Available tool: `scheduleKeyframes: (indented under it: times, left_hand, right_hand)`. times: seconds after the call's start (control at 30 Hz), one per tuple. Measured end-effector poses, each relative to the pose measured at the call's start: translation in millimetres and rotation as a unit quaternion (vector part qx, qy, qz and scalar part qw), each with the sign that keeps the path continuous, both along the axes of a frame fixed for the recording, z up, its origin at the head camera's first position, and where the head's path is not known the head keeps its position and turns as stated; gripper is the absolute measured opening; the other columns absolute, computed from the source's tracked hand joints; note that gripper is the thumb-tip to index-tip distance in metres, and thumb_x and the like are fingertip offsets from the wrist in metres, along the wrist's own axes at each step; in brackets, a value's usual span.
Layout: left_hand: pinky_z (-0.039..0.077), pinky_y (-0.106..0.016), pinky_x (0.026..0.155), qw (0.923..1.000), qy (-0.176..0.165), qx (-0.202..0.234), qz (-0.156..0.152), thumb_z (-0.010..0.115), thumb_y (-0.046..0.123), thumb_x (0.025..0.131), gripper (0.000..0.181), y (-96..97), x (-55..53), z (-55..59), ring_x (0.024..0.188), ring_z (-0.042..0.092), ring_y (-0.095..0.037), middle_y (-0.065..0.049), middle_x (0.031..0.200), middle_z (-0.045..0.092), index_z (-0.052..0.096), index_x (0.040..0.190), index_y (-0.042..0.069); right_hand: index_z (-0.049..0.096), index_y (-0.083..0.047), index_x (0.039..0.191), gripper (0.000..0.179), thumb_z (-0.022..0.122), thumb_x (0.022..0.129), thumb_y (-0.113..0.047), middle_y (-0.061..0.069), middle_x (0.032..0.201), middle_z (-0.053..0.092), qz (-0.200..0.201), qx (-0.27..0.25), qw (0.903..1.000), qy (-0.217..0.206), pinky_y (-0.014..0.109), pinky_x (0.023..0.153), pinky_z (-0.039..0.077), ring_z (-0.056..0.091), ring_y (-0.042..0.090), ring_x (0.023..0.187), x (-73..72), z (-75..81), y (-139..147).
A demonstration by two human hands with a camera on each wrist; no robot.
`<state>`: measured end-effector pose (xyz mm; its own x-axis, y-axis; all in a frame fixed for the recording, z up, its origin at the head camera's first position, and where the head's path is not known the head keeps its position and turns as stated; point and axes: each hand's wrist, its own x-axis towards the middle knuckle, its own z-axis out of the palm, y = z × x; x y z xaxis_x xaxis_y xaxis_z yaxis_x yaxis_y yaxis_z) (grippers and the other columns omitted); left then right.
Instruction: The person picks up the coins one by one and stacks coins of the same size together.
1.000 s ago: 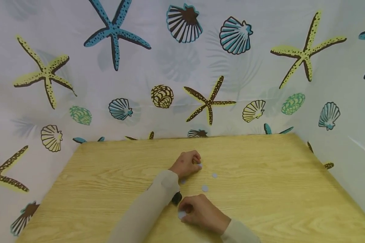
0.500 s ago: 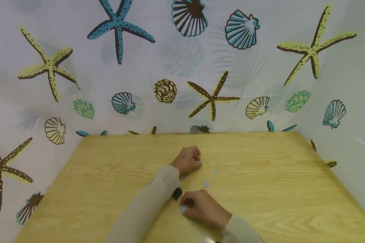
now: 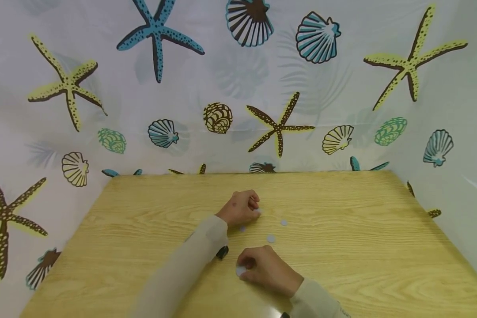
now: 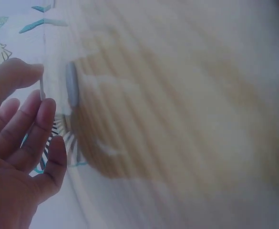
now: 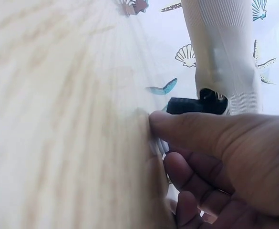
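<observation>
Pinching one pale disc [image 3: 240,271] in right grip [image 3: 268,270], another disc [image 3: 258,211] in left grip [image 3: 240,208]; three loose discs [image 3: 271,239] on table [image 3: 361,229].

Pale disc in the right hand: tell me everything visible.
The disc looks pale blue-grey, plain, and rounded along its exposed edge; its material is unclear. The right hand pinches it, hiding part of it. It is toward the near side of the wood-grain table; whether they touch can't be told.
</observation>
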<state>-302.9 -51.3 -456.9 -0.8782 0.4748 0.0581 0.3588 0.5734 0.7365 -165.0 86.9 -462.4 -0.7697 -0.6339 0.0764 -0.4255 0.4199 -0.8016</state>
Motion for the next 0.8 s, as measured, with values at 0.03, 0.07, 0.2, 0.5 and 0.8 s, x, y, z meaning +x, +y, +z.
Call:
scheduleKeyframes:
  times: [0.03, 0.07, 0.2, 0.5, 0.8]
  left_hand:
    - [0.049, -0.025, 0.074, 1.0000, 0.001, 0.005, -0.005, 0.072, 0.008, 0.080, 0.028, -2.0, 0.8, 0.6, 0.080, 0.060, -0.009, -0.002, 0.092, 0.065, 0.059, 0.104, 0.003]
    - [0.049, -0.024, 0.074, 0.9999, 0.003, 0.008, -0.009, 0.072, 0.008, 0.080, 0.028, -4.0, 1.7, 0.9, 0.080, 0.060, -0.009, -0.002, 0.092, 0.065, 0.059, 0.104, 0.003]
    - [0.049, -0.024, 0.074, 0.9996, 0.007, 0.019, -0.019, 0.072, 0.008, 0.080, 0.029, -12.2, 5.5, 2.6, 0.081, 0.060, -0.009, -0.002, 0.092, 0.065, 0.059, 0.104, 0.002]
    - [0.050, -0.027, 0.077, 0.9997, 0.003, 0.022, -0.007, 0.072, 0.008, 0.081, 0.029, -27.9, 14.7, 7.4, 0.085, 0.060, -0.010, 0.000, 0.093, 0.064, 0.058, 0.106, 0.002]
    - [0.049, -0.028, 0.076, 0.9998, 0.014, 0.014, -0.001, 0.074, 0.011, 0.080, 0.030, -36.8, 23.4, 12.1, 0.084, 0.061, -0.009, 0.002, 0.092, 0.065, 0.059, 0.105, 0.004]
  right_hand:
    - [0.067, -0.012, 0.093, 0.018, 0.076, 0.077, -0.013, -0.006, 0.090, 0.067, -0.002, 0.001, 1.0000, 0.002, 0.022, 0.074, 0.049, 0.061, 0.005, 0.081, -0.2, -0.2, 0]
    - [0.067, -0.012, 0.092, 0.018, 0.076, 0.077, -0.014, -0.006, 0.090, 0.067, -0.003, 0.003, 1.0000, 0.003, 0.022, 0.074, 0.049, 0.061, 0.005, 0.081, -0.3, -0.5, 0]
    - [0.068, -0.013, 0.092, 0.018, 0.077, 0.076, -0.014, -0.006, 0.090, 0.068, -0.006, 0.005, 1.0000, 0.001, 0.022, 0.073, 0.049, 0.061, 0.006, 0.080, -0.2, -0.4, 0]
    - [0.068, -0.012, 0.093, 0.019, 0.077, 0.076, -0.013, -0.005, 0.090, 0.068, -0.007, 0.008, 0.9999, -0.001, 0.022, 0.074, 0.049, 0.061, 0.007, 0.080, 0.5, 0.6, -1]
    - [0.067, -0.011, 0.095, 0.020, 0.076, 0.077, -0.014, -0.004, 0.092, 0.068, -0.008, 0.019, 0.9998, 0.000, 0.022, 0.075, 0.048, 0.061, 0.007, 0.082, -0.2, 3.2, 0]
